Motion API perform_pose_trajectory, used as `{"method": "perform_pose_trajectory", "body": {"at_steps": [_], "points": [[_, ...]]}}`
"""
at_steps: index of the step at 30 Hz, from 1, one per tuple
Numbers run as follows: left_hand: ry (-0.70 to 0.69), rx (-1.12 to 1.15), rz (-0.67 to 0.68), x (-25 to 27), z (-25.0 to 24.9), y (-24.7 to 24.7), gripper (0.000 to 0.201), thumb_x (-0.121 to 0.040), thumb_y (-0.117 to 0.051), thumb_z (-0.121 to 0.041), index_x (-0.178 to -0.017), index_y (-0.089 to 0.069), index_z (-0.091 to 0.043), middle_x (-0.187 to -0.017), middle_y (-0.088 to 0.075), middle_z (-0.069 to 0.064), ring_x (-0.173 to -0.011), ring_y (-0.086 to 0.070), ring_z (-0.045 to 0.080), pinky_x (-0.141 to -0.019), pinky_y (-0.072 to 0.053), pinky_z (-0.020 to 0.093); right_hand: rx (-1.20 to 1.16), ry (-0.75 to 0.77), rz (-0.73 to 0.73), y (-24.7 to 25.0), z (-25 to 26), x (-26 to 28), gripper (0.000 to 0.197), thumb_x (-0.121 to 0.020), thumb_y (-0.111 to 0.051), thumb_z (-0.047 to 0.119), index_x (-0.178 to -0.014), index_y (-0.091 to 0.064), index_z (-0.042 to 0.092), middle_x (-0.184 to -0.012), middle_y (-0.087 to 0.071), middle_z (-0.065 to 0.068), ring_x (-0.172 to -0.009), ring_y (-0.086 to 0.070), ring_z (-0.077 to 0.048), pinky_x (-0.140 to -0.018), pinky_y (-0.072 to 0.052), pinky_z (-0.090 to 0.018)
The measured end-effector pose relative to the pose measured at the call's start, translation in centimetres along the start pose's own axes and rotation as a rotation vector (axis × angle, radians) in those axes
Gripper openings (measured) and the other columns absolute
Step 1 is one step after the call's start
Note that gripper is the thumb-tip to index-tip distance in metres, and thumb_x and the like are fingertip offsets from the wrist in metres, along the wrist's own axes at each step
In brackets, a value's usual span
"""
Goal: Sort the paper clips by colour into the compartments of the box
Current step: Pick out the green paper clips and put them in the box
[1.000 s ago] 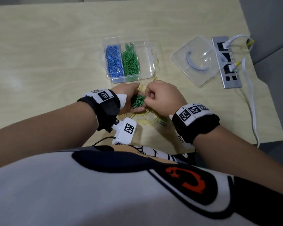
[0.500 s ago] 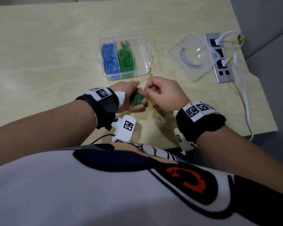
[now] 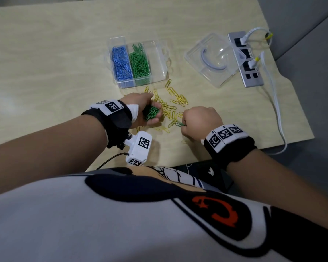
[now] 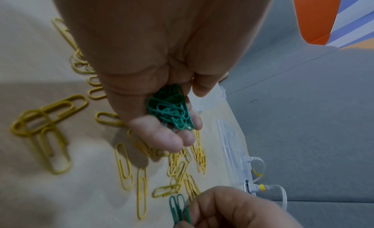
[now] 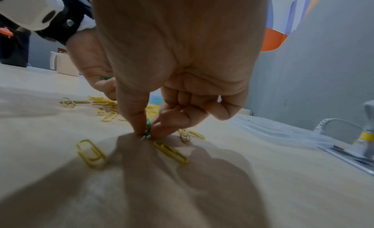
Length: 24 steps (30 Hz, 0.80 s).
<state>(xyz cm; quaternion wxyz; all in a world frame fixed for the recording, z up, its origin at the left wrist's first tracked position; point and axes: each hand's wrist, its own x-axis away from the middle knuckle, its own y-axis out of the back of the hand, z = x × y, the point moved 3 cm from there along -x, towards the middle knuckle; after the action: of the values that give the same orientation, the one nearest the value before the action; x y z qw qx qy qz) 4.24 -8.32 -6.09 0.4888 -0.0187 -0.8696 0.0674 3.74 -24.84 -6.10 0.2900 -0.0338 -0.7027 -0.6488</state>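
Observation:
A clear compartment box (image 3: 159,53) sits on the table, with blue clips (image 3: 120,63) in its left compartment and green clips (image 3: 140,62) in its middle one; the right compartment looks empty. Yellow clips (image 3: 170,108) lie scattered in front of it. My left hand (image 3: 144,110) cups a bunch of green clips (image 4: 172,109) in curled fingers. To its right, my right hand (image 3: 199,123) pinches green clips (image 4: 179,209) between thumb and fingertips (image 5: 139,127) down at the table surface.
The box's clear lid (image 3: 214,59) lies open to the right, partly over a grey power strip (image 3: 248,59) with white cables (image 3: 275,103) running to the table's right edge. More yellow clips (image 5: 91,153) lie near the front edge.
My right hand has drawn away from the left hand, moving right and toward me, and now pinches green clips on the table. The left hand still cups its green bunch.

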Motion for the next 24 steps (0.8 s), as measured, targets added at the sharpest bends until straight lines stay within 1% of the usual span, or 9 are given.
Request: {"method": "perform_pose_trajectory", "body": {"at_steps": [3, 7, 12, 14, 16, 18, 21, 22, 24], "points": [[0.003, -0.007, 0.002, 0.3, 0.3, -0.1, 0.046, -0.103, -0.027, -0.039, -0.078, -0.052, -0.009, -0.065, -0.053, 0.011, -0.061, -0.057, 0.022, -0.044, -0.052, 0.021, -0.054, -0.019, 0.004, -0.3, 0.1, 0.2, 0.015, -0.083, -0.054, 0.026, -0.093, -0.062, 0.017, -0.083, -0.058, 0.0, -0.075, -0.051, -0.022, -0.072, -0.035, -0.032], [0.0, -0.021, -0.001, 0.2, 0.7, 0.0, 0.047, -0.103, -0.026, -0.039, -0.077, -0.053, -0.01, -0.057, -0.056, 0.009, -0.061, -0.062, 0.023, -0.047, -0.052, 0.021, -0.138, -0.033, -0.003, -0.3, -0.2, 0.2, 0.015, -0.083, -0.055, 0.026, -0.092, -0.061, 0.015, -0.088, -0.061, -0.002, -0.081, -0.056, -0.026, -0.071, -0.04, -0.031], [0.002, -0.035, 0.003, 0.0, 0.9, 0.3, 0.048, -0.103, -0.026, -0.04, -0.077, -0.054, -0.009, -0.053, -0.058, 0.008, -0.076, -0.062, 0.027, -0.049, -0.051, 0.02, -0.36, -0.03, -0.085, 0.9, -0.3, 0.3, 0.01, -0.079, -0.059, 0.028, -0.078, -0.055, 0.02, -0.082, -0.06, 0.002, -0.079, -0.057, -0.024, -0.071, -0.043, -0.032], [0.008, -0.056, 0.012, 0.1, 0.9, 0.0, 0.049, -0.102, -0.027, -0.042, -0.08, -0.054, -0.008, -0.056, -0.059, 0.01, -0.071, -0.06, 0.025, -0.049, -0.052, 0.022, -0.473, 0.016, -0.14, 1.9, 0.6, 0.2, 0.011, -0.076, -0.061, 0.029, -0.074, -0.054, 0.021, -0.077, -0.061, 0.002, -0.076, -0.059, -0.023, -0.071, -0.048, -0.035], [0.009, -0.057, 0.026, 0.2, 0.8, -0.3, 0.047, -0.101, -0.03, -0.044, -0.089, -0.056, -0.006, -0.067, -0.06, 0.012, -0.067, -0.06, 0.023, -0.048, -0.055, 0.026, -0.55, 0.065, -0.168, 3.0, 1.8, 0.1, 0.013, -0.074, -0.066, 0.032, -0.075, -0.057, 0.022, -0.076, -0.062, 0.005, -0.075, -0.059, -0.018, -0.073, -0.049, -0.036], [-0.009, -0.031, 0.027, 0.1, 0.6, -0.3, 0.043, -0.1, -0.035, -0.043, -0.096, -0.057, -0.006, -0.077, -0.06, 0.01, -0.066, -0.06, 0.021, -0.046, -0.055, 0.028, -0.555, 0.096, -0.175, 3.8, 2.9, -0.1, 0.013, -0.075, -0.069, 0.033, -0.077, -0.059, 0.024, -0.074, -0.062, 0.008, -0.077, -0.059, -0.015, -0.078, -0.048, -0.037], [-0.029, 0.015, 0.02, 0.0, 0.0, 0.2, 0.039, -0.1, -0.038, -0.04, -0.102, -0.057, -0.006, -0.083, -0.06, 0.008, -0.065, -0.059, 0.02, -0.047, -0.054, 0.028, -0.567, 0.125, -0.186, 4.5, 3.7, -0.7, 0.014, -0.079, -0.07, 0.037, -0.08, -0.061, 0.027, -0.074, -0.062, 0.01, -0.079, -0.058, -0.014, -0.08, -0.045, -0.036], [-0.025, 0.029, 0.018, 0.1, -0.1, 0.4, 0.038, -0.1, -0.038, -0.04, -0.102, -0.056, -0.007, -0.083, -0.059, 0.009, -0.063, -0.06, 0.019, -0.046, -0.053, 0.027, -0.59, 0.131, -0.21, 4.7, 3.7, -0.9, 0.014, -0.081, -0.068, 0.039, -0.08, -0.061, 0.027, -0.074, -0.062, 0.01, -0.078, -0.058, -0.013, -0.078, -0.045, -0.035], [-0.007, 0.057, 0.006, 0.3, -0.7, 1.1, 0.04, -0.101, -0.035, -0.04, -0.092, -0.056, -0.007, -0.077, -0.058, 0.01, -0.055, -0.062, 0.018, -0.045, -0.053, 0.025, -0.615, 0.122, -0.296, 4.9, 3.4, -1.5, 0.014, -0.086, -0.061, 0.04, -0.081, -0.061, 0.027, -0.076, -0.06, 0.01, -0.077, -0.057, -0.013, -0.075, -0.046, -0.034]]}}
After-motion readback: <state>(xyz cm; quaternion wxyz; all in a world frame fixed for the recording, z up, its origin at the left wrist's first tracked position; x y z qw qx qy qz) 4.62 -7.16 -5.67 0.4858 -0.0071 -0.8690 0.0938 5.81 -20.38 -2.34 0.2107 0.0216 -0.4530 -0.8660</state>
